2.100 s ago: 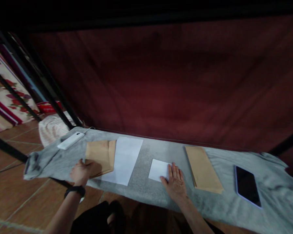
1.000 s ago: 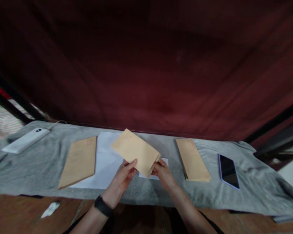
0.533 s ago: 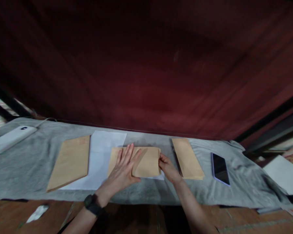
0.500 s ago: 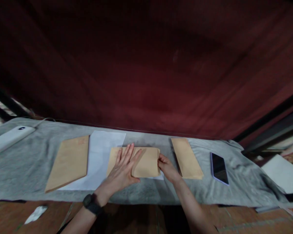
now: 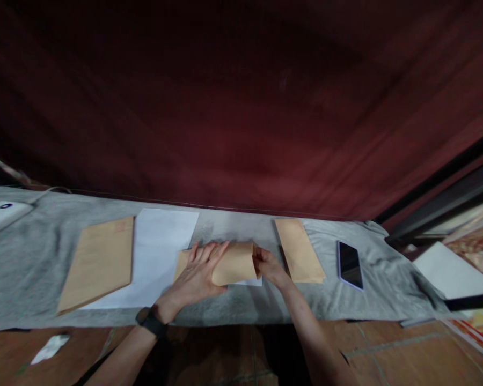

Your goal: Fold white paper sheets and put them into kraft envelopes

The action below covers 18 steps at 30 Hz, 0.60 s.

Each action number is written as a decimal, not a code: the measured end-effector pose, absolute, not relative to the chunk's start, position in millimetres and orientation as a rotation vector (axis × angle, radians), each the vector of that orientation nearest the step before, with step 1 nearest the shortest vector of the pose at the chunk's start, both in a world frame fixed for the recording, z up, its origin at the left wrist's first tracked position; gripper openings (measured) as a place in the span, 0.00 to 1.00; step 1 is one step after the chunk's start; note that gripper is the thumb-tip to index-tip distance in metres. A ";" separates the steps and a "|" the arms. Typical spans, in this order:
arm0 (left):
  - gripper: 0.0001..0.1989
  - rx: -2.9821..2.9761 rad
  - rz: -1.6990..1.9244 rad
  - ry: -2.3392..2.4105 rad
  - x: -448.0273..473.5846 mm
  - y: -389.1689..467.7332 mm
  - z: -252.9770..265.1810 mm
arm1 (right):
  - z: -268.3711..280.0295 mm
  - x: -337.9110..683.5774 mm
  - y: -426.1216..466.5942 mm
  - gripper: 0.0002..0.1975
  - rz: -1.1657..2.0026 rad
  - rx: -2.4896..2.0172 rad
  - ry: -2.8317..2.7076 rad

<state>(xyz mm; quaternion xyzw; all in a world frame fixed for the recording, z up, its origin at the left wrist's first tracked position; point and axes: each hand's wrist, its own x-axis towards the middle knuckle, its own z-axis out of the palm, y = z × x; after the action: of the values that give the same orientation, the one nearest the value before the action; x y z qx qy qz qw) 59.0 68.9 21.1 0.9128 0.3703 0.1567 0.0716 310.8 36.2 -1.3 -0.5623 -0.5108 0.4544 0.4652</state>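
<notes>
A brown paper envelope (image 5: 235, 264) lies in front of me, its right end bulging open. My left hand (image 5: 197, 273) is closed over its left part, fingers at the far edge and thumb along the near edge. At the open right end, the bent fingers of my right hand (image 5: 268, 266) grip the envelope's mouth; the fingertips are partly hidden inside. Under the envelope, a white edge of paper (image 5: 251, 281) peeks out. To the right lies a small stack of similar brown envelopes (image 5: 300, 251).
White paper (image 5: 156, 252) and a large brown envelope stack (image 5: 99, 262) lie to the left on the grey cloth (image 5: 306, 311). A phone (image 5: 350, 265) is at the right, a white device (image 5: 4, 214) at the far left. A dark red curtain (image 5: 241, 118) hangs behind.
The envelope's right end has bulged open, and my right fingers have moved into its mouth. My left fingers have curled more over the far edge. The view has shifted slightly right.
</notes>
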 end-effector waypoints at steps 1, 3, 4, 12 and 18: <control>0.63 2.749 0.485 1.119 59.7 68.7 20.6 | -1.9 312.7 36.2 0.06 1.095 -1.403 -1.251; 0.60 2.773 0.499 1.129 60.8 68.1 19.0 | 1.0 316.1 35.7 0.08 0.993 -1.455 -1.244; 0.59 2.788 0.502 1.136 61.2 67.9 18.1 | 4.2 317.5 35.1 0.09 0.910 -1.476 -1.239; 0.59 2.794 0.515 1.151 63.2 68.0 12.9 | 34.0 323.0 22.8 0.19 1.310 -1.215 -1.035; 0.58 2.808 0.505 0.983 67.3 63.5 16.9 | 36.5 323.6 12.8 0.21 1.816 -1.113 -1.002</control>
<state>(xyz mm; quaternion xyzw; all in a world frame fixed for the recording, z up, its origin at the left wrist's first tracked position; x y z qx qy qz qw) 67.3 63.5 16.9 0.9288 0.3251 0.1669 0.0620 323.6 12.8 36.5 -0.4366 -0.3930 0.7126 0.3836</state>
